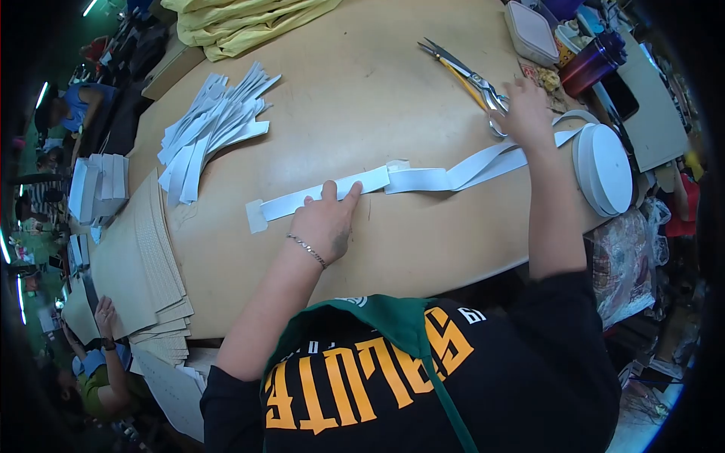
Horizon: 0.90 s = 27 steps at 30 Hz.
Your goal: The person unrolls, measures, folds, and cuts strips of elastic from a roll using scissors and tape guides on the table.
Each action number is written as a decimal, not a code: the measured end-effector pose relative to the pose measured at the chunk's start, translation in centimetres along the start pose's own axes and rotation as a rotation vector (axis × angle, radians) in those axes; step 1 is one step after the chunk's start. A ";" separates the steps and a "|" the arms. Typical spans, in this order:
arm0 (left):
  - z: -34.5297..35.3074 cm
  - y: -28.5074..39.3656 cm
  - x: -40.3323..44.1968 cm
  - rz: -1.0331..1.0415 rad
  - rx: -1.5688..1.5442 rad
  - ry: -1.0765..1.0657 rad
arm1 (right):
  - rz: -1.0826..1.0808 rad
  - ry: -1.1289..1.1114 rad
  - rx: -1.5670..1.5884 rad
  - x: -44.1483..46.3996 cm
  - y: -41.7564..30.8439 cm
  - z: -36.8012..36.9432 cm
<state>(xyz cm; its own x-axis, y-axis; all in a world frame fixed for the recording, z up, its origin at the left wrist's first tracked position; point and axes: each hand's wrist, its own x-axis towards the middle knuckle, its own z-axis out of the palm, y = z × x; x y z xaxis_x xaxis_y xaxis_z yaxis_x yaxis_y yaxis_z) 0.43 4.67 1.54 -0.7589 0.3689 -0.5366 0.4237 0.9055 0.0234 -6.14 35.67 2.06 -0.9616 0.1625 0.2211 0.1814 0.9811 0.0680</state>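
My left hand [326, 223] lies on a white strip [311, 197] with its fingers spread, pressing it against the table. Pieces of tape [257, 217] sit at the strip's ends. A longer white band [423, 180] runs on from there, folds over, and leads to a white roll [610, 169] at the right. My right hand [529, 113] is above the table beside the handles of metal scissors [476, 78], fingers apart. A firm hold on the scissors does not show. A yellow pencil-like stick [462, 81] lies along the blades.
Cut white strips [215, 128] are heaped at the left, near stacked beige sheets [143, 249]. Yellow fabric [242, 23] lies at the back. A dark tumbler [593, 64], a lidded container [531, 32] and a phone [621, 98] stand right. Another person's hand [106, 317] is at lower left.
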 end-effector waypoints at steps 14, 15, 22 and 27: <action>0.1 0.0 0.1 0.008 -0.003 0.022 | -0.344 0.419 0.319 -3.3 -6.9 3.6; 0.2 0.0 0.1 0.007 -0.008 0.023 | -0.442 0.378 0.392 -5.0 -8.3 3.3; 1.6 -0.6 0.0 0.076 0.032 0.191 | -0.445 0.028 0.532 -14.2 -12.1 3.6; 1.1 -0.5 0.0 0.080 0.010 0.151 | -0.404 -0.017 0.495 -14.3 -12.2 3.4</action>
<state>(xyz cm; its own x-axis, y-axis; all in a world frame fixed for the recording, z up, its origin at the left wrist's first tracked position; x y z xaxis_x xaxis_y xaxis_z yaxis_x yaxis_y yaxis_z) 0.75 4.00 0.60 -0.7878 0.4679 -0.4005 0.4901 0.8701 0.0525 4.72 21.69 -5.28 -0.9380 -0.2331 0.2567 -0.3094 0.8970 -0.3158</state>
